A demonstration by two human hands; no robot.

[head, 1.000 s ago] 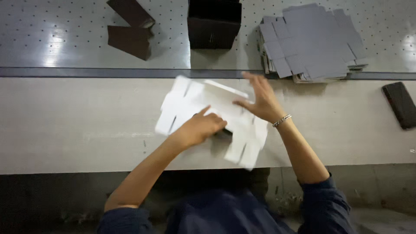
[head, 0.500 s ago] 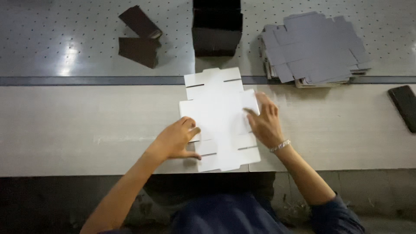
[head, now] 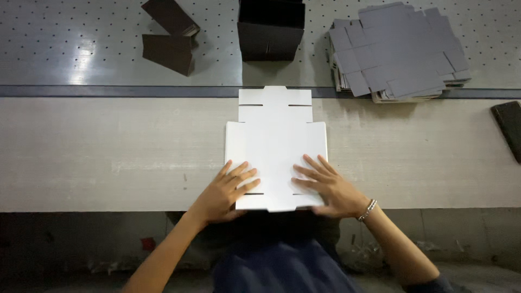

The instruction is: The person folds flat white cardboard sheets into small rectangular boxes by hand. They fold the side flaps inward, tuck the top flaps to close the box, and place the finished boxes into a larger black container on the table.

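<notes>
A white die-cut cardboard blank point(head: 275, 138) lies flat on the pale table point(head: 108, 152), its slotted tab pointing away from me. My left hand point(head: 225, 192) rests palm down on the blank's near left corner, fingers spread. On the near right corner, my right hand point(head: 328, 187) presses flat too, a bracelet at its wrist. Neither hand grips anything.
A stack of grey flat blanks point(head: 399, 51) sits at the back right on the perforated metal surface point(head: 81, 43). An open dark box point(head: 269, 30) stands at the back centre, with two dark folded pieces point(head: 168, 38) at the back left. A dark flat object point(head: 509, 129) lies at the right edge.
The white blank was turned and laid square with the table edge. Both hands slid to its near corners and now lie flat on it.
</notes>
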